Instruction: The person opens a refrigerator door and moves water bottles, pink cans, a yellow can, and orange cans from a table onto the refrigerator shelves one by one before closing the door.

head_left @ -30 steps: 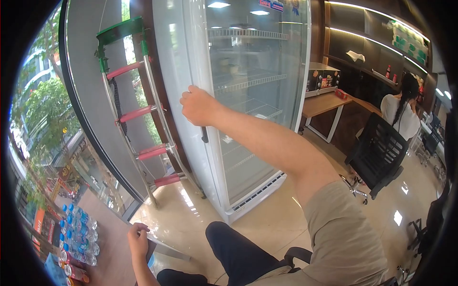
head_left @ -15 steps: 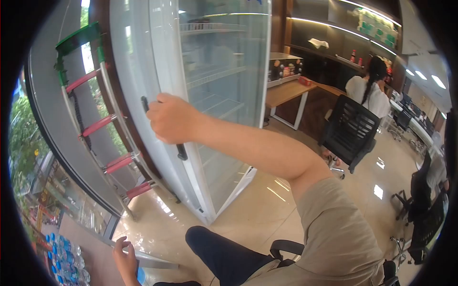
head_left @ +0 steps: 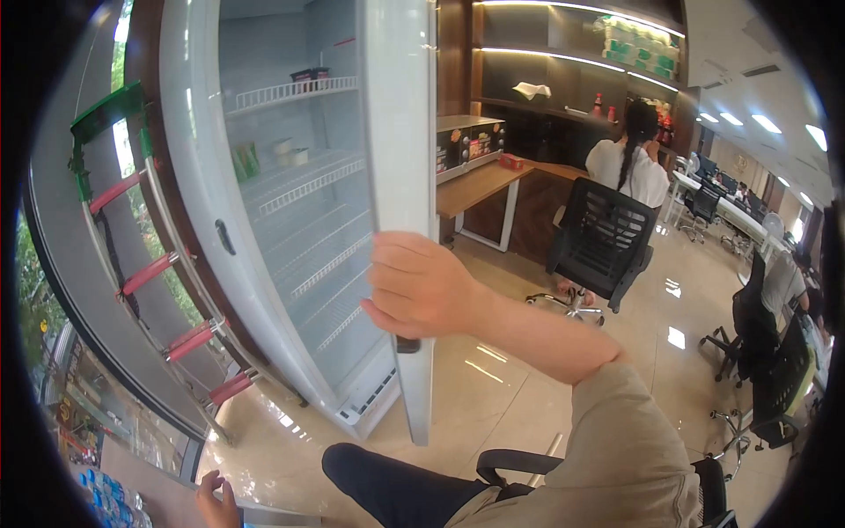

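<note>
My right hand (head_left: 421, 286) is wrapped round the dark handle (head_left: 407, 345) of the glass fridge door (head_left: 400, 150). The door stands swung out and is seen nearly edge-on. Behind it the white fridge (head_left: 198, 176) shows its wire shelves (head_left: 308, 198). Small dark tubs (head_left: 310, 77) sit on the upper shelf, with a few small containers (head_left: 289, 151) on the shelf below. Low at the left, my left hand (head_left: 216, 503) has loosely bent fingers held apart, with nothing visible in them. It is nearest to several clear water bottles with blue caps (head_left: 113, 500).
A ladder (head_left: 150, 273) with red steps leans left of the fridge, by the window. At the right, a person in white (head_left: 629, 167) sits on a black office chair (head_left: 603, 233) at a wooden counter (head_left: 484, 187). More chairs (head_left: 753, 326) stand along the right side.
The fridge door has swung further open to the right with my right hand on its handle, baring the shelves. My view has turned to the right. My left hand remains low at the left.
</note>
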A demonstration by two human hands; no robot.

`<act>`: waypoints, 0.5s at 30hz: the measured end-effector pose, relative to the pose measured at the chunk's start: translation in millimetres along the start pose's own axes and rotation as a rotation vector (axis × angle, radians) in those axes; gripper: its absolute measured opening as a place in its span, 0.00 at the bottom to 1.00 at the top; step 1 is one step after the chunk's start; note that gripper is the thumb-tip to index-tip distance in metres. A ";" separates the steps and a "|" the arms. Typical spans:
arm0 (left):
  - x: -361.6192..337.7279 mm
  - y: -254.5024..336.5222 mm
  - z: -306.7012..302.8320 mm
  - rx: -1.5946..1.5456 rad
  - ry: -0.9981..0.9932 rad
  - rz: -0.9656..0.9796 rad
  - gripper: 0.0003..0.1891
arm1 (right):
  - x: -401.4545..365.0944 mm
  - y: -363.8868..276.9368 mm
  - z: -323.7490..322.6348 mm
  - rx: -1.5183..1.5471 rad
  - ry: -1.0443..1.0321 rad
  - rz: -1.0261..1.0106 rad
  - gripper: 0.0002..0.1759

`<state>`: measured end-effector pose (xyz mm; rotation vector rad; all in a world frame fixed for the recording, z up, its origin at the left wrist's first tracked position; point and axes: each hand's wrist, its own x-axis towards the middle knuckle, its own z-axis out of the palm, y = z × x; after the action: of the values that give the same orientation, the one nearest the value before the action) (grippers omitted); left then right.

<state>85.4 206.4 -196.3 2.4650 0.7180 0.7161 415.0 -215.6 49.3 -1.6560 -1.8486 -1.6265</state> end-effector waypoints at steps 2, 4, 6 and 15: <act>4.6 13.3 -9.7 0.049 -0.046 -0.019 0.17 | -18.0 -14.6 -23.6 -0.038 0.030 0.074 0.12; 5.0 1.1 -5.7 -0.006 -0.084 -0.039 0.22 | -37.7 -33.0 -43.3 -0.100 0.065 0.286 0.10; 5.3 5.1 -6.1 0.000 -0.093 -0.021 0.20 | -68.5 -43.7 -59.0 -0.172 0.021 0.342 0.11; 6.3 -12.8 7.0 0.076 -0.019 0.032 0.17 | -191.4 -54.9 -79.9 -0.018 0.543 1.050 0.48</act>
<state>89.7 217.7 -206.5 2.5544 0.7125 0.6884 402.2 -379.6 -88.4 -1.5252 -0.5163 -1.3506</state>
